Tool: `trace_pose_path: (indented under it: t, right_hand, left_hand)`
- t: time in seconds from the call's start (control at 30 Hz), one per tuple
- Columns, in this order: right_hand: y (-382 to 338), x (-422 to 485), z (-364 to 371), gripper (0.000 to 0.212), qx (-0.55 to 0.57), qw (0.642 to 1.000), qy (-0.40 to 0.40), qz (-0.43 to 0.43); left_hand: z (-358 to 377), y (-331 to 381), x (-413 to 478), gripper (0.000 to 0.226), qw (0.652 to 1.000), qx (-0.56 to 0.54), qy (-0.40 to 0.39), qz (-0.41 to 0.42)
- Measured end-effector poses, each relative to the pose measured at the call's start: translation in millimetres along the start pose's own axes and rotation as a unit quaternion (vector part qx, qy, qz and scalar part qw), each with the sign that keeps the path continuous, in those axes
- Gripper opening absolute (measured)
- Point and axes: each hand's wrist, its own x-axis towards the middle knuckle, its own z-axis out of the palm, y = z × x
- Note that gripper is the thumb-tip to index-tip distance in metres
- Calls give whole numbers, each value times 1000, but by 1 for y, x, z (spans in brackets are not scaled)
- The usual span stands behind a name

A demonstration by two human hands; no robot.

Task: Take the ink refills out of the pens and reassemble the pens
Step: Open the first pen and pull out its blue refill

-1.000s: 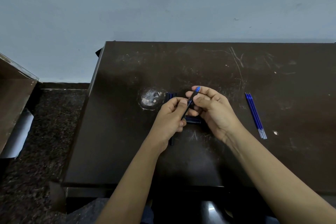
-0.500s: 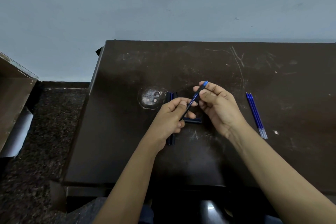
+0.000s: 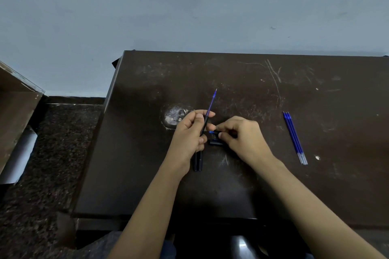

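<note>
My left hand (image 3: pixel 190 132) grips a dark pen barrel (image 3: pixel 204 123) tilted up and away, with a blue ink refill (image 3: pixel 211 102) sticking out of its top end. My right hand (image 3: pixel 242 139) is low over the table just right of it, fingers pinched on a small dark pen piece with a blue tip (image 3: pixel 212 132). Another short dark pen part (image 3: pixel 216 143) lies on the table under that hand. Two dark pens (image 3: pixel 197 161) lie side by side below my left hand, partly hidden. Three loose blue refills (image 3: pixel 294 137) lie together at the right.
The dark scratched table (image 3: pixel 273 185) has a worn pale round patch (image 3: pixel 174 116) left of my hands. Its left edge drops to a speckled floor (image 3: pixel 52 143). A brown box (image 3: pixel 14 107) stands at the far left. A pale wall runs behind.
My right hand pulled the blue-tipped front piece off the pen and brought it down to the table. The refill now stands bare out of the barrel in my left hand.
</note>
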Motion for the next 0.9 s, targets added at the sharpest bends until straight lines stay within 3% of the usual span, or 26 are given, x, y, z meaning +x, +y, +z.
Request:
trace_pose_path:
  t: [0.1, 0.17, 0.3, 0.47, 0.53, 0.6, 0.63, 0.7, 0.73, 0.8, 0.9]
  right_hand:
    - [-4, 0, -4, 20, 22, 999, 13, 30]
    - [-11, -3, -10, 17, 119, 990, 33, 74]
    - [-30, -10, -10, 17, 335, 935, 43, 109]
    - [-50, 12, -7, 10, 445, 862, 99, 221]
    - [-57, 36, -19, 11, 477, 841, 107, 230]
    - [-57, 64, -35, 10, 452, 862, 116, 201]
    - [-55, 78, -41, 11, 402, 892, 119, 170]
    - [-45, 101, -46, 14, 206, 970, 105, 81]
    - [-40, 110, -43, 14, 105, 990, 85, 40]
    - [-29, 122, -32, 16, -23, 999, 40, -3]
    - [-14, 125, -10, 18, -83, 997, -2, 2]
  left_hand:
    - [-1, 1, -1, 28, 1000, -5, 3, -1]
    - [0, 2, -1, 29, 1000, -6, 2, -6]
    - [8, 6, -5, 26, 999, -7, -29, -13]
    - [12, 7, -7, 27, 999, -19, -40, -24]
    - [10, 8, -6, 28, 999, -18, -37, -24]
    - [9, 8, -6, 28, 999, -11, -34, -22]
    - [9, 9, -7, 28, 999, -8, -32, -21]
    - [8, 9, -7, 27, 999, -9, -29, -20]
    - [9, 9, -6, 27, 999, -11, -28, -21]
    - [8, 10, -6, 27, 999, -12, -28, -23]
    - [7, 10, -5, 27, 999, -8, -24, -24]
